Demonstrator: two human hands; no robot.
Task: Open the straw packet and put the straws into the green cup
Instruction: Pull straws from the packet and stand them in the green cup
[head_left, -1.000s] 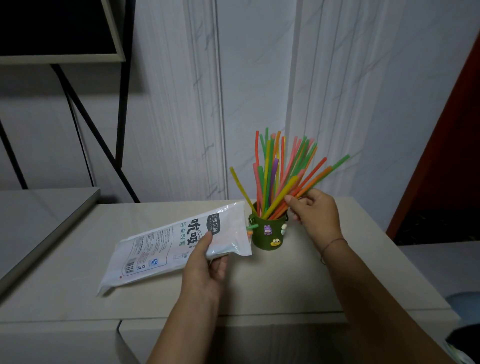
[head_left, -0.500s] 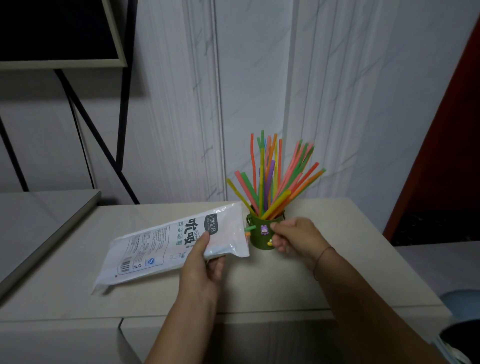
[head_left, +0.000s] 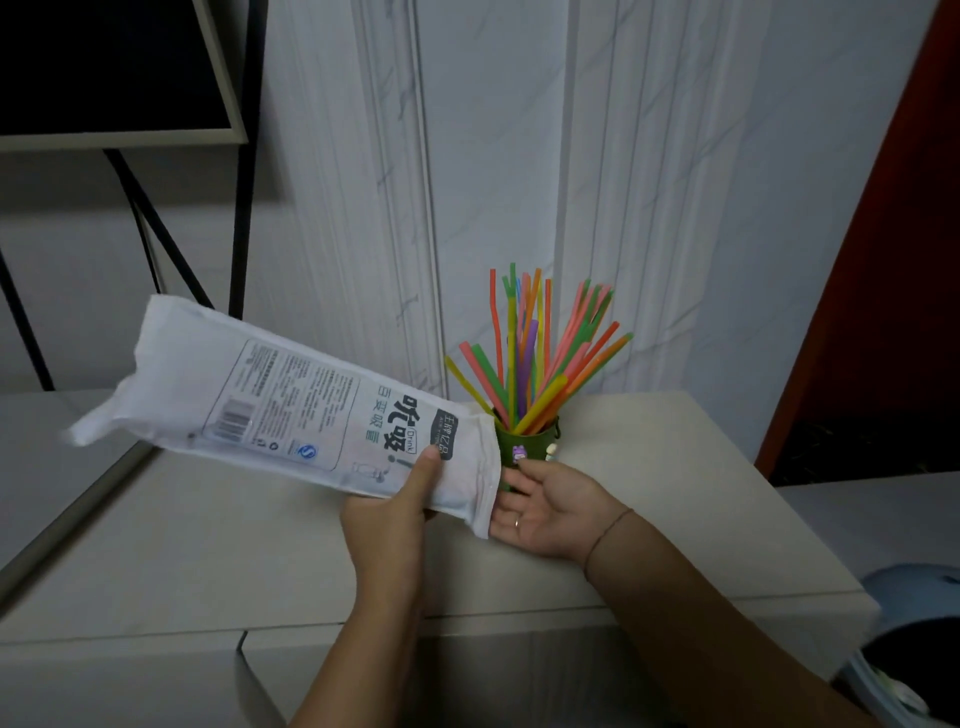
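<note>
The white plastic straw packet (head_left: 291, 410) is lifted off the table, its far end raised to the left and its open end tilted down to the right. My left hand (head_left: 395, 514) grips it near that open end, thumb on top. My right hand (head_left: 545, 512) lies palm up with fingers spread just under the packet's mouth, in front of the green cup (head_left: 530, 449). The cup stands on the beige table and holds several coloured straws (head_left: 540, 358) fanned upward. I cannot see any straw inside the packet.
The beige table (head_left: 675, 499) ends in a front edge just below my forearms. A black metal frame with a dark panel (head_left: 114, 73) stands at the back left. A red wall (head_left: 893, 260) is on the right, and a pale blue object (head_left: 914, 587) sits low at the right.
My left hand raised the packet off the table and tipped its open end down. My right hand left the straws and cup and turned palm up under the packet's mouth.
</note>
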